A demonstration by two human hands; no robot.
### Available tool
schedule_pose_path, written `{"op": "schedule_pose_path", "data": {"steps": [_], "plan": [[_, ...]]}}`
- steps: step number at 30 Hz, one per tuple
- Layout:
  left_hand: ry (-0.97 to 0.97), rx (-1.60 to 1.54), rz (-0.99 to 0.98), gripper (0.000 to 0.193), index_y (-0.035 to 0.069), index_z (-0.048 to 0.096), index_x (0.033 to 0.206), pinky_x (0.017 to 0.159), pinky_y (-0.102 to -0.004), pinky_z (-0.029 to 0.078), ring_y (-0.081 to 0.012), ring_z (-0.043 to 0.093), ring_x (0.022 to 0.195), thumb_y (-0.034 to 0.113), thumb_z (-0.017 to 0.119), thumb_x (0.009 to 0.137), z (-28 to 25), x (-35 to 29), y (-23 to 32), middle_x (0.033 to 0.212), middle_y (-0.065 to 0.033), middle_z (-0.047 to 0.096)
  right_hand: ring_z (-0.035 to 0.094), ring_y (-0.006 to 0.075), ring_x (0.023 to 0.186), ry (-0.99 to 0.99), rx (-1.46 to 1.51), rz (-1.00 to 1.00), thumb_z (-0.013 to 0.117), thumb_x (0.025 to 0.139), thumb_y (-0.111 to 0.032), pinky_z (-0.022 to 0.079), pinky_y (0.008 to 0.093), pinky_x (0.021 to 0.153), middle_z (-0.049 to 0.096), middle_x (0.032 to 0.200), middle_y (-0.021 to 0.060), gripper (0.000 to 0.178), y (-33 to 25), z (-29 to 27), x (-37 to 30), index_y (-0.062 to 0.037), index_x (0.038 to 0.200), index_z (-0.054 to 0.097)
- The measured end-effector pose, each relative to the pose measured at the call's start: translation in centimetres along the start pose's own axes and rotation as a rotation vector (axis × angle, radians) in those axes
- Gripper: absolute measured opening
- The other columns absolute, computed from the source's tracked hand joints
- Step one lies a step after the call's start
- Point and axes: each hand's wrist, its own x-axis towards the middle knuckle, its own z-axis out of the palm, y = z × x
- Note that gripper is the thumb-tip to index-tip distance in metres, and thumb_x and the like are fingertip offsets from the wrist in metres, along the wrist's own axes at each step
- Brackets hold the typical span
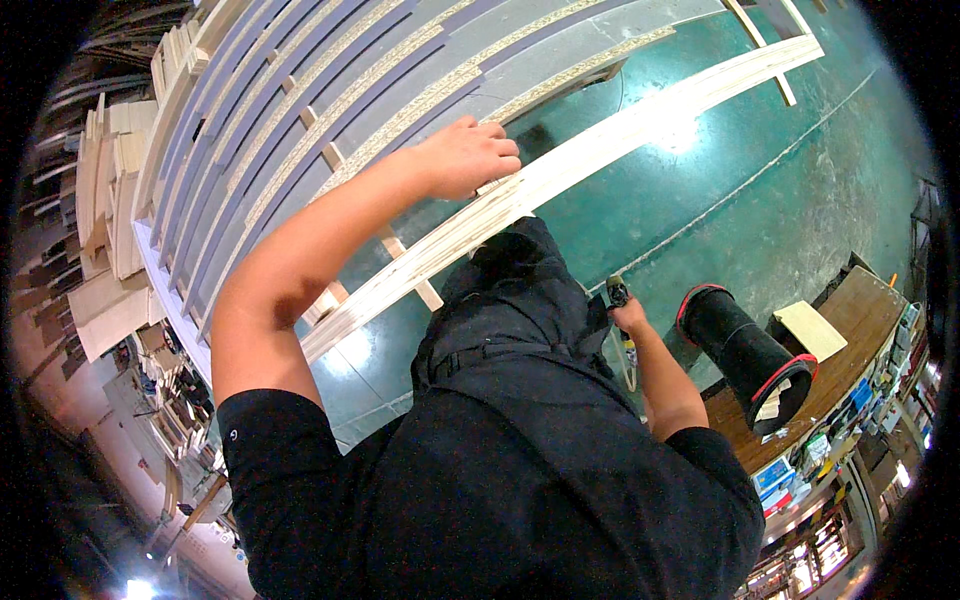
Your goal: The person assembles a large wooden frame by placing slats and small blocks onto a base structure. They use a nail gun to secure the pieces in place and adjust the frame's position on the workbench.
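Pale wooden strips (577,162), left hand (474,157) curled at edge, grip unclear, right hand (630,315) holding dark tool (617,291), sleeve logo (234,434)

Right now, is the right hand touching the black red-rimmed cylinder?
Apart: the head view shows green floor between the right hand and the black cylinder.

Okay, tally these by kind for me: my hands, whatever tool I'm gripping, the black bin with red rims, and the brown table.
Hands (left hand, right hand): 2
Tool: 1
Black bin: 1
Brown table: 1
Total: 5
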Motion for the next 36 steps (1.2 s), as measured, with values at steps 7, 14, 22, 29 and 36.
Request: {"op": "schedule_pose_path", "data": {"steps": [7, 14, 22, 29, 36], "plan": [[-0.051, -0.048, -0.012, 0.037, 0.013, 0.062, 0.110, 0.093, -0.0458, 0.044, -0.0265, 0.054, 0.125, 0.011, 0.074, 0.075, -1.0, 0.2, 0.2, 0.123, -0.0041, 0.063, 0.062, 0.0218, 0.063, 0.007, 0.066, -0.043, 0.077, 0.071, -0.005, 0.050, 0.0392, 0.056, 0.066, 0.081, 0.0093, 0.052, 0.3, -0.9, 0.4, -0.0040, 0.120, 0.060], [0.077, -0.069, -0.100, 0.036, 0.011, 0.061, 0.127, 0.110, -0.0562, 0.039, -0.0322, 0.043, 0.142, 0.015, 0.059, 0.092, 0.8, -0.5, 1.2, 0.144, -0.0111, 0.055, 0.063, 0.0251, 0.065, -0.100, -0.026, -0.030, 0.069, 0.079, -0.006, 0.051, 0.0417, 0.058, 0.065, 0.084, 0.0112, 0.040, -0.9, -2.3, 1.4, -0.0037, 0.117, 0.058], [0.583, -0.112, -0.427, 0.053, 0.017, 0.052, 0.146, 0.120, -0.0587, 0.029, -0.0370, 0.039, 0.144, 0.016, 0.062, 0.093, -0.2, -8.6, 5.8, 0.155, -0.0148, 0.044, 0.069, 0.0275, 0.087, -0.342, 0.184, 0.024, 0.070, 0.087, -0.016, 0.057, 0.0459, 0.071, 0.072, 0.099, 0.0094, 0.036, -1.6, -1.7, 5.1, -0.0095, 0.120, 0.059], [0.709, -0.495, -1.236, 0.040, 0.012, 0.064, 0.131, 0.110, -0.0461, 0.043, -0.0352, 0.053, 0.129, 0.027, 0.067, 0.094, 9.8, -35.4, 10.2, 0.139, -0.0165, 0.055, 0.068, 0.0257, 0.087, -0.544, 0.474, 0.048, 0.069, 0.089, -0.007, 0.058, 0.0470, 0.075, 0.067, 0.101, 0.0102, 0.039, -4.5, -0.2, 5.6, -0.0121, 0.126, 0.058], [0.447, -0.514, -1.040, 0.034, 0.009, 0.072, 0.118, 0.107, -0.0489, 0.045, -0.0395, 0.053, 0.126, 0.029, 0.070, 0.091, 15.8, -34.7, 11.4, 0.135, -0.0180, 0.058, 0.068, 0.0226, 0.081, -0.363, 0.074, -0.132, 0.070, 0.084, -0.004, 0.055, 0.0400, 0.070, 0.070, 0.094, 0.0081, 0.038, -5.5, 5.2, 2.9, -0.0075, 0.121, 0.062]]}}
